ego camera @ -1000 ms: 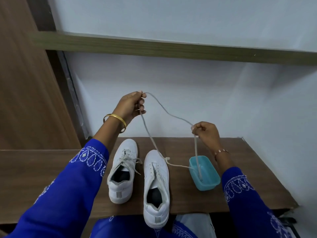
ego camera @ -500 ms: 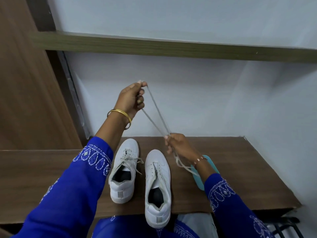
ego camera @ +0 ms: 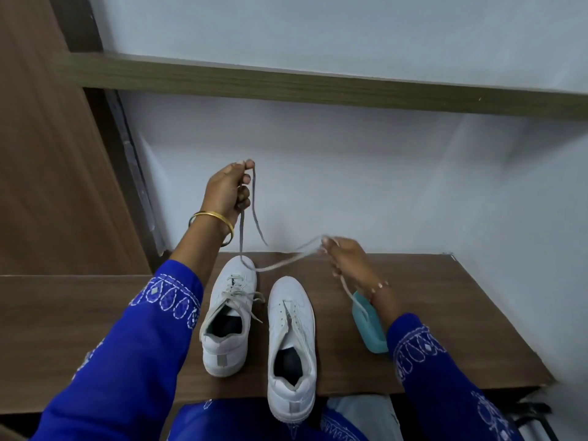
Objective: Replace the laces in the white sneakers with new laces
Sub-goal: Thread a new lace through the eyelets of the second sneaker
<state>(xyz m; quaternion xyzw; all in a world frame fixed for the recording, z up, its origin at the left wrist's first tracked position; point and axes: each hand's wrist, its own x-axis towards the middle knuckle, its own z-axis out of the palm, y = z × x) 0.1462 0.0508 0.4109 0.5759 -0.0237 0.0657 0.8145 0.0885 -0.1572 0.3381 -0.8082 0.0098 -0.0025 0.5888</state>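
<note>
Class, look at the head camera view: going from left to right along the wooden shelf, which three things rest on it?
Laced sneaker → unlaced sneaker → teal tray.

No readable text, label, brand, number or sign shows on anything in the head view.

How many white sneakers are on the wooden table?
2. The laced sneaker stands on the left, below the left hand. The unlaced sneaker stands beside it on the right, nearer the table's front edge. No others are in view.
</note>
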